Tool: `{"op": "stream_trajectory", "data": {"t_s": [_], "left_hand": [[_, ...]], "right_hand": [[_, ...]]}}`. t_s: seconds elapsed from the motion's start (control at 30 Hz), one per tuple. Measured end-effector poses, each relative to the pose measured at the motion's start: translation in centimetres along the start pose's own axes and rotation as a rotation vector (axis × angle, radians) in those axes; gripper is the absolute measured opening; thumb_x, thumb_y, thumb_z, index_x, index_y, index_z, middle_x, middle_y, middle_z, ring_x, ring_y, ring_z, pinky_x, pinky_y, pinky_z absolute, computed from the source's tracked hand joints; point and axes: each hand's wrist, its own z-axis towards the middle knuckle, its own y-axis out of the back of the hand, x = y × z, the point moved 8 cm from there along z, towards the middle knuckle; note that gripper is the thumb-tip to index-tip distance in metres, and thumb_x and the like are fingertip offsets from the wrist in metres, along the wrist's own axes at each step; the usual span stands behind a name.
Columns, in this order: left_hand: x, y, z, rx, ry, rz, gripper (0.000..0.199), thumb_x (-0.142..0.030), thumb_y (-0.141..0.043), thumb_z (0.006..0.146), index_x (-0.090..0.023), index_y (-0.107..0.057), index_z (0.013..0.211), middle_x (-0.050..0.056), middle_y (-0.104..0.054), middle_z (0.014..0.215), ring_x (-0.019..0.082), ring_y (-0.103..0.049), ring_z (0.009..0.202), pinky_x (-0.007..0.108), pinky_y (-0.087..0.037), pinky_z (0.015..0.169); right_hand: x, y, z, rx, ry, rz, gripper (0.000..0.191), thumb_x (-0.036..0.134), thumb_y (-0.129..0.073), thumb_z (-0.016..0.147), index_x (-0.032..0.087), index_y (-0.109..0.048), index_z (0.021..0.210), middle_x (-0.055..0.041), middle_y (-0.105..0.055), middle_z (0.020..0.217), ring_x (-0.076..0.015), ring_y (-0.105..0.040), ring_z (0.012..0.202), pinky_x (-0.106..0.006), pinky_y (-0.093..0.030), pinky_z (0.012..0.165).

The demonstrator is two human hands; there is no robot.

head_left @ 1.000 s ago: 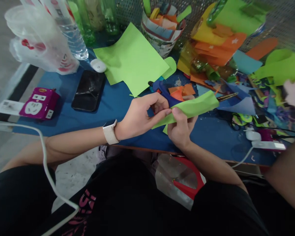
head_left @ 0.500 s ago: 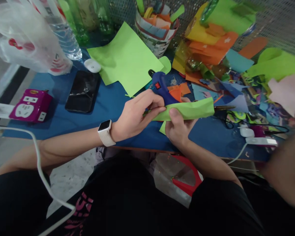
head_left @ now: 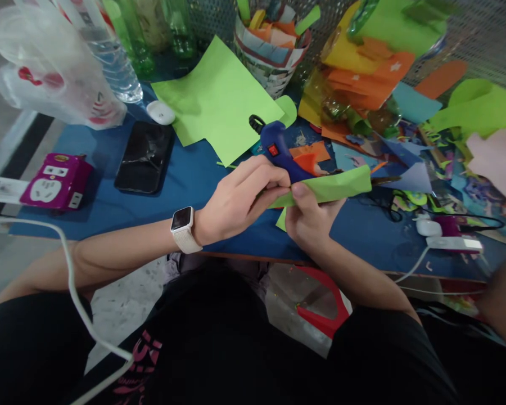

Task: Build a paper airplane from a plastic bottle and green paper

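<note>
Both of my hands grip a folded strip of green paper (head_left: pixel 346 183) over the table's front part. My left hand (head_left: pixel 240 199) pinches its left end between thumb and fingers. Farther along, my right hand (head_left: pixel 310 216) holds the strip with the thumb on top and fingers underneath. Just behind the strip is a blue hot glue gun (head_left: pixel 278 147) with a red switch and an orange part; I cannot tell whether a finger touches it. A large cut sheet of green paper (head_left: pixel 219 101) lies beyond my left hand.
A black phone (head_left: pixel 144 157), a white earbud case (head_left: pixel 161 112) and a purple plug adapter (head_left: pixel 54 181) sit at left. Behind stand a water bottle (head_left: pixel 120 70) and a woven paper basket (head_left: pixel 270 56). Paper scraps (head_left: pixel 409 157) cover the right. Another person's arm (head_left: pixel 504 301) shows at right.
The view has shifted slightly. My hands keep their hold on the green strip. The other person's arm at right has drawn back toward the lower right edge.
</note>
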Motion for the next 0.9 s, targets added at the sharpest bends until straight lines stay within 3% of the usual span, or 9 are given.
{"op": "stream_trajectory", "data": {"t_s": [0.13,0.33,0.53,0.63,0.73,0.9], "left_hand": [[-0.7,0.6,0.7,-0.056,-0.045,-0.038,0.015,-0.022,-0.07,0.128,-0.029,-0.077,0.117,0.003,-0.079,0.1,0.023,-0.076,0.088,0.039,-0.066,0.081],[-0.4,0.5,0.8,-0.034,-0.058,0.043,0.011,-0.033,-0.072,0.129,-0.029,-0.076,0.119,0.004,-0.076,0.099,0.025,-0.075,0.089,0.041,-0.066,0.082],[-0.4,-0.2,0.1,0.023,-0.06,0.162,0.028,-0.034,-0.052,0.138,-0.026,-0.078,0.129,0.005,-0.076,0.107,0.025,-0.076,0.097,0.043,-0.068,0.091],[-0.2,-0.5,-0.2,0.062,-0.051,0.187,0.033,-0.038,-0.049,0.139,-0.027,-0.079,0.129,0.007,-0.076,0.108,0.026,-0.074,0.098,0.045,-0.066,0.091],[-0.4,-0.4,-0.1,0.028,-0.105,0.181,0.029,-0.037,-0.052,0.138,-0.029,-0.079,0.132,0.006,-0.077,0.11,0.026,-0.072,0.094,0.045,-0.062,0.087],[-1.4,-0.1,0.1,-0.078,-0.243,0.22,0.022,-0.035,-0.059,0.137,-0.027,-0.076,0.124,0.003,-0.078,0.102,0.025,-0.063,0.083,0.046,-0.049,0.08]], "right_hand": [[-0.7,-0.1,0.1,0.057,-0.072,-0.036,0.064,0.08,-0.106,0.085,0.038,-0.078,0.124,0.0007,-0.077,0.1,-0.0264,-0.083,0.085,-0.047,-0.08,0.083],[0.1,-0.6,0.3,0.056,-0.063,-0.078,0.068,0.08,-0.104,0.087,0.038,-0.077,0.133,-0.0022,-0.084,0.116,-0.0284,-0.09,0.098,-0.047,-0.081,0.086],[0.3,-0.5,0.4,-0.016,-0.11,0.034,0.07,0.071,-0.116,0.076,0.035,-0.078,0.123,0.0021,-0.082,0.105,-0.0223,-0.085,0.084,-0.039,-0.078,0.077],[0.0,-0.2,0.5,-0.019,-0.122,0.02,0.068,0.065,-0.117,0.076,0.035,-0.078,0.122,0.0016,-0.082,0.107,-0.0234,-0.086,0.089,-0.04,-0.079,0.08],[0.2,-0.1,0.7,-0.008,-0.101,0.016,0.064,0.062,-0.116,0.078,0.035,-0.078,0.122,0.002,-0.08,0.105,-0.024,-0.086,0.093,-0.041,-0.078,0.083],[1.1,-0.6,0.5,-0.008,-0.079,0.077,0.052,0.06,-0.115,0.082,0.031,-0.077,0.104,0.0042,-0.075,0.089,-0.0198,-0.078,0.076,-0.037,-0.075,0.074]]}}
